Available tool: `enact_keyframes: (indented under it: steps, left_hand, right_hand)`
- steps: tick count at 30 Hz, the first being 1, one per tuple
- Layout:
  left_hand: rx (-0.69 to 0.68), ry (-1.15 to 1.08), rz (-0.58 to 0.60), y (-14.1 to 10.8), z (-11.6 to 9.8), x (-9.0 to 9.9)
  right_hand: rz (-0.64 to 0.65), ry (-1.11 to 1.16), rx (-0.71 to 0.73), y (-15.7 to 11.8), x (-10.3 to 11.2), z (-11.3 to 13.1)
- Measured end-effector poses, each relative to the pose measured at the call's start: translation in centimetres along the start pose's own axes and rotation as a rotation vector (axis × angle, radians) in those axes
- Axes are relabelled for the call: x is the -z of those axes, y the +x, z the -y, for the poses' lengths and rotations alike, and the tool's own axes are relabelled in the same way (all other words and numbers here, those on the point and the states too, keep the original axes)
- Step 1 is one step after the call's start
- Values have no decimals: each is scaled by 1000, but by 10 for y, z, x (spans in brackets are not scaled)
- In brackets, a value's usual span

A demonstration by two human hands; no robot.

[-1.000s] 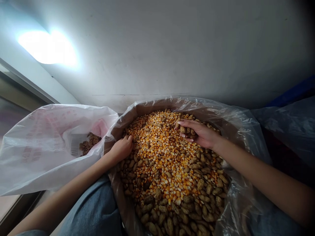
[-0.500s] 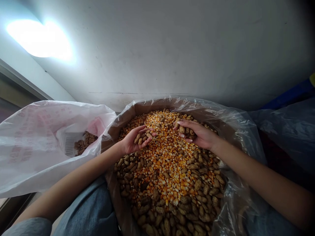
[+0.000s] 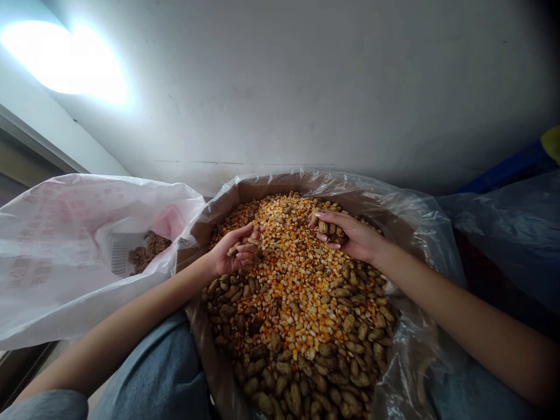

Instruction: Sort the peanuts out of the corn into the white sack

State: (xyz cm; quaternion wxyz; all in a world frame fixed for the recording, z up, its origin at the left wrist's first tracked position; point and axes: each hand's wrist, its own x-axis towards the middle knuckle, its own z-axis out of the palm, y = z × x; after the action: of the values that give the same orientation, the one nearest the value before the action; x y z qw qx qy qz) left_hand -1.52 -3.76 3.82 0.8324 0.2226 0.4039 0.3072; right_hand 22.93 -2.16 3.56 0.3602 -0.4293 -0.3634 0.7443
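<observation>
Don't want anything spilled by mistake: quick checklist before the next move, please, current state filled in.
1. Left hand has its load: ok, peanuts lie in its curled fingers.
2. Right hand has its load: ok, a cluster of peanuts sits between thumb and fingers.
3. Both hands above the contents of the clear plastic liner: ok.
4. Peanuts and corn kernels separated: not ok, they lie mixed.
5. White bag open: ok, brown pieces show inside.
6. Count per hand: cannot tell, fingers hide some.

- Wears blue-grey, denim-like legwear (image 3: 153,373), softly creased, matte.
- Shows similar blue-grey fabric (image 3: 52,403) at lower left, with smooth rounded edge.
- Bares both forearms (image 3: 459,318).
</observation>
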Motion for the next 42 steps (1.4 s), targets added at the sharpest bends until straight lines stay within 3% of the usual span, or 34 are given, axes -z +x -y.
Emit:
enact_keyframes:
  steps: [6,9,12,16,19,22,26,28,30,33,35,38,42]
  left_hand:
    - [-114,128,40,-1,-5,7]
    - [-147,335,1,6,-7,7]
    - [-309,806,-137,16,-13,1]
    - [-645,1703,-358,30,-22,-13]
    - [-615,2120,-346,42,-22,-21]
    - [-512,2268,-297,52,-16,-21]
    - [-560,2148,-368,52,-8,-12]
    - [-604,1882,-364,48,-5,-8]
    - [-578,1472,-280,43,-6,-4]
    - [-433,858,-89,38,-10,1]
    - [-348,615,-4,37,-14,5]
    - [-270,486,29,39,-17,9]
    - [-259,474,-17,39,-19,6]
  right_hand:
    - [16,64,0,0,0,1]
    - [7,95,26,1,2,2]
    - [9,100,55,0,3,3]
    - [-5,89,63,0,2,4]
    - [-5,108,85,1,2,4]
    - [1,160,86,1,3,5]
    - [29,152,81,0,5,5]
    - [8,92,108,0,5,5]
    - [-49,-42,159,1,6,5]
    - [-173,-499,259,1,8,3]
    - [-275,-942,301,2,11,2]
    - [-360,-1477,293,3,15,-1]
    - [-247,-1742,279,6,21,-7]
